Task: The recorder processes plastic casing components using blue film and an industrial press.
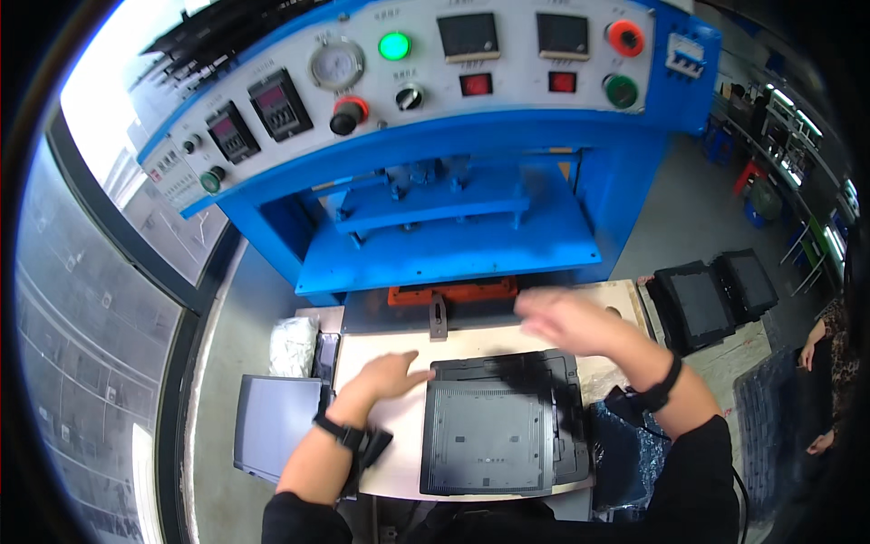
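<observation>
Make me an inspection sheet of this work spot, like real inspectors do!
Surface: pale board, partly covered.
Work things: dark gray panel with perforated edges, overlapping a black plastic panel.
Clutter: white plastic bag left; stacked black panels right.
Hands: left near the gray panel's top-left corner, empty; right blurred, seemingly empty.
Cables: thin black cord by the right sleeve.
Surroundings: blue press machine, green light lit.
</observation>
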A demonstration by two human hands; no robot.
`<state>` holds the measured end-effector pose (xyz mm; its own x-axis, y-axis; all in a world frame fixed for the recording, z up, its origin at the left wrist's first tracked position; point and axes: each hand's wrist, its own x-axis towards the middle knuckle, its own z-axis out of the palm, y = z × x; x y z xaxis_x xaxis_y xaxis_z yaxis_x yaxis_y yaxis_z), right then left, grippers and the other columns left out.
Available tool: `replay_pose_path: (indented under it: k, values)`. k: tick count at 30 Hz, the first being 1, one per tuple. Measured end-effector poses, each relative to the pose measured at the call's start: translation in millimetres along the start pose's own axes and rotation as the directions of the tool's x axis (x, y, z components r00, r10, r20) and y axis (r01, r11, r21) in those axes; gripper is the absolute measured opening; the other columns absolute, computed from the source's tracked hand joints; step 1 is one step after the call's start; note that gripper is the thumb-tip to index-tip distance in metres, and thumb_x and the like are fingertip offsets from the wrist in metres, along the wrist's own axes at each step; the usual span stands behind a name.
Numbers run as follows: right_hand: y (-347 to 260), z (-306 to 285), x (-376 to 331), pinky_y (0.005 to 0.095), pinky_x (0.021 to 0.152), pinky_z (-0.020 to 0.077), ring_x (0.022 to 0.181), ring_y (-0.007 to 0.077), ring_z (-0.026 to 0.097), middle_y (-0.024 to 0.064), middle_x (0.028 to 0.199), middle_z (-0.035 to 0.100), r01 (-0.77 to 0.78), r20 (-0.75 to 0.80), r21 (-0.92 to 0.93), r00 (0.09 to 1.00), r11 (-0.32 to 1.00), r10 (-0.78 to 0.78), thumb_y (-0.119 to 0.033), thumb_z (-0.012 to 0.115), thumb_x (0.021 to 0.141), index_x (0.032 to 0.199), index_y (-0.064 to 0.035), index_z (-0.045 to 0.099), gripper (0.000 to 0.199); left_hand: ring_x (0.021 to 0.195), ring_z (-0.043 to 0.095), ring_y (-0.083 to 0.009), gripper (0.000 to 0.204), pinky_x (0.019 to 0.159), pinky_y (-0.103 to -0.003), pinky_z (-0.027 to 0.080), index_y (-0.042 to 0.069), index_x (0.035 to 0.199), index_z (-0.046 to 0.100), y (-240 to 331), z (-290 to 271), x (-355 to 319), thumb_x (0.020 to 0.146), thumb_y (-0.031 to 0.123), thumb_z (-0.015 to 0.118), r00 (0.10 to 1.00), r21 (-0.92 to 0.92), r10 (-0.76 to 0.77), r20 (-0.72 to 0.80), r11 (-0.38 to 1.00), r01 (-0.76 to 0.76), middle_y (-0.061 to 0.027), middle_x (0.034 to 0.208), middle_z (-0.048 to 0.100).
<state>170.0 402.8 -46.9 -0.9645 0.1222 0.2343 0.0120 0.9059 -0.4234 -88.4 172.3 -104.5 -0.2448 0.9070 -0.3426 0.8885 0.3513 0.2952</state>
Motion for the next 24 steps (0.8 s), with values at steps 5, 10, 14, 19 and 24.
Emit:
replay_pose_path:
  k: [5, 10, 14, 19, 24]
  values:
    - [-42.1, -138.1, 12.0, 0.0428, 0.109, 0.0313, 0.131, 0.0338, 0.040, 0.0223, 0.138, 0.044, -0.363, -0.689, -0.654, 0.647, 0.664, -0.325, -0.012, 0.059, 0.088, 0.131, 0.0043, 0.046, 0.048, 0.111, 0.054, -0.0433, 0.078, 0.095, -0.044, 0.045, -0.009, 0.133, 0.037, 26.0, 73.4, -101.7, 0.086, 0.048, 0.059, 0.929, -0.286, -0.253, -0.270, 0.942, 0.173, -0.0323, 0.123, 0.052]
    - [-0.7, -156.5, 18.2, 0.0415, 0.109, 0.0317, 0.132, 0.0327, 0.037, 0.0214, 0.140, 0.042, -0.445, -0.617, -0.717, 0.764, 0.536, -0.190, -0.014, 0.050, 0.093, 0.127, 0.0028, 0.051, 0.038, 0.110, 0.057, -0.0393, 0.073, 0.093, -0.042, 0.046, -0.009, 0.132, 0.040, 7.7, 171.5, -100.5, 0.086, 0.043, 0.061, 0.868, -0.465, -0.437, -0.235, 0.835, 0.295, -0.0290, 0.118, 0.057]
    - [-47.1, -131.8, -12.8, 0.0396, 0.101, 0.0395, 0.121, 0.0338, 0.049, 0.0176, 0.131, 0.052, -0.257, -0.556, -0.707, 0.777, 0.659, -0.294, -0.013, 0.056, 0.089, 0.118, -0.0024, 0.058, 0.031, 0.076, 0.063, -0.0261, 0.045, 0.071, -0.037, 0.049, -0.006, 0.093, 0.062, 9.7, 180.6, -96.2, 0.084, 0.038, 0.066, 0.837, -0.727, -0.540, -0.087, 0.608, 0.317, -0.0171, 0.079, 0.066]
    - [-71.7, -25.5, -95.8, 0.0408, 0.091, 0.0462, 0.106, 0.0310, 0.059, 0.0145, 0.118, 0.061, 0.015, -0.404, -0.307, 0.903, 0.952, -0.145, -0.018, 0.065, 0.084, 0.104, -0.0038, 0.066, 0.024, 0.063, 0.052, -0.0148, 0.030, 0.060, -0.033, 0.044, -0.003, 0.079, 0.059, 13.7, 182.1, -97.3, 0.088, 0.025, 0.064, 0.795, -0.787, -0.573, -0.198, 0.577, 0.220, -0.0087, 0.067, 0.058]
    - [-78.7, 27.4, -149.9, 0.0366, 0.087, 0.0479, 0.101, 0.0348, 0.060, 0.0192, 0.105, 0.065, -0.321, 0.068, 0.204, 0.947, 0.925, 0.314, -0.012, 0.058, 0.088, 0.115, -0.0040, 0.062, 0.028, 0.064, 0.044, -0.0066, 0.019, 0.059, -0.024, 0.039, 0.004, 0.085, 0.055, 42.4, 142.4, -129.3, 0.095, 0.019, 0.056, 0.837, -0.956, -0.481, -0.260, 0.248, -0.155, 0.0016, 0.071, 0.053]
